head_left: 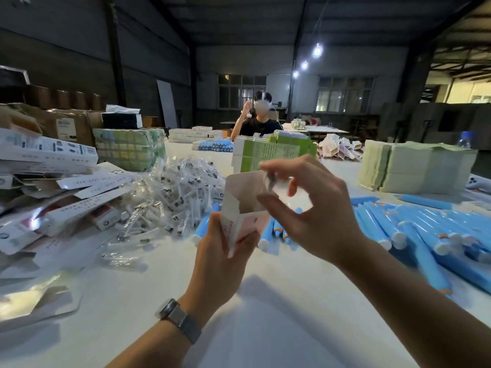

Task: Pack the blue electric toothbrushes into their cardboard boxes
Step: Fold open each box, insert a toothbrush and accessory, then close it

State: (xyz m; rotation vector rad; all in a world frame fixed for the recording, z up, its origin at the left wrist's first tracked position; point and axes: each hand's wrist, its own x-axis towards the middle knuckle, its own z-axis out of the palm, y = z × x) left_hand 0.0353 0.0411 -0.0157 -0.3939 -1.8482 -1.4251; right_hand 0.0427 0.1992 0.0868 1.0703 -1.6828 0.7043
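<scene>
Left hand (225, 245) grips the cardboard box (243, 205) low on its body, mouth up, dead centre above the table (239, 301). It looks like thin, light card that would crush easily, so hold the edges. Right hand (316, 208), at three o'clock of the box, pinches a clear-wrapped piece (273, 181) over the opening; what it is I cannot tell. Blue toothbrushes (414, 229) lie further out at three o'clock; they look smooth, rigid, best grasped mid-barrel.

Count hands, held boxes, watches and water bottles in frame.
Hands: 2, left hand and right hand
Held boxes: 1, box in the left hand
Watches: 1, watch
Water bottles: 1, bottle
Total: 5
</scene>
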